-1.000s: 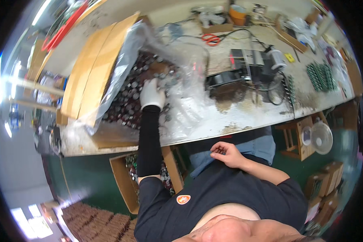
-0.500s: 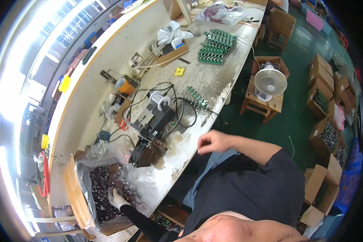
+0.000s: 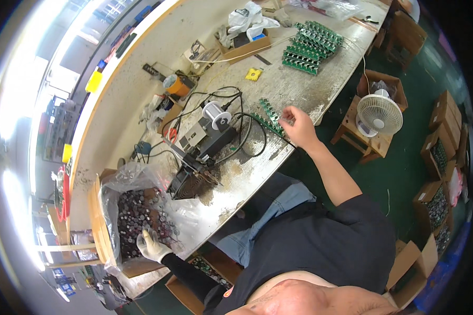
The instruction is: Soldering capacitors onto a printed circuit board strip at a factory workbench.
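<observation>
Green board strips: two narrow strips (image 3: 269, 109) lie near the front edge of the bench, at the right hand, angled and close together.
Right hand: bare (image 3: 299, 128), over the near end of the strips, fingers curled in toward the thumb; cannot tell whether they pinch a strip or only touch it.
Small round parts: dark and silvery, many with thin leads, heaped loose (image 3: 133, 210) at the left end of the bench, some spilling toward the right side of the plastic.
Left hand: in a pale glove (image 3: 151, 247), at the near side of the heap, fingers partly bent; cannot tell whether a part is pinched between them.
Liner and carton: clear plastic sheet (image 3: 136, 177) under and around the heap, inside an opened cardboard carton (image 3: 96, 220).
Bench device: black unit (image 3: 207, 137) between the hands, white spool (image 3: 216, 115) on top, cables looped beside it.
Farther along bench: yellow piece (image 3: 253, 74); stacked green boards (image 3: 312, 46); shallow carton (image 3: 247, 50) with a white bag (image 3: 249, 21).
Off bench: white fan (image 3: 379, 114) on a wooden stool (image 3: 352, 131).
</observation>
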